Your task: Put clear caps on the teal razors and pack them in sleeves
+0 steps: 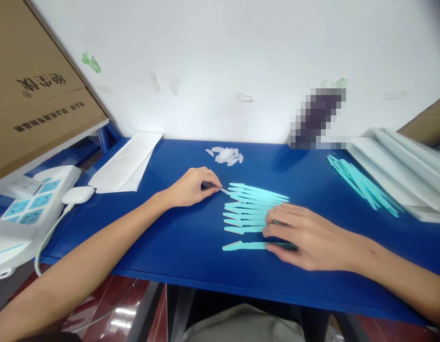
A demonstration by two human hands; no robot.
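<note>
Several turquoise sticks (246, 217) with slim notched heads lie side by side in a row on the blue table (177, 247). One stick (244, 245) lies a little apart at the near end. My right hand (301, 232) rests over the right ends of the row, fingers spread, with its thumb on the separate stick. Left of the row, my left hand (200, 187) pinches a small whitish translucent piece (225, 191), whose tip reaches the head of a stick near the far end. A pile of similar translucent pieces (226, 155) lies farther back.
More turquoise sticks (362, 184) lie at the right beside stacked white sheets or bags (394, 175). White paper (127, 161) lies at the back left. A power strip (45, 199) with a white charger (78, 194) and cable is at the left, below a cardboard box (42, 85).
</note>
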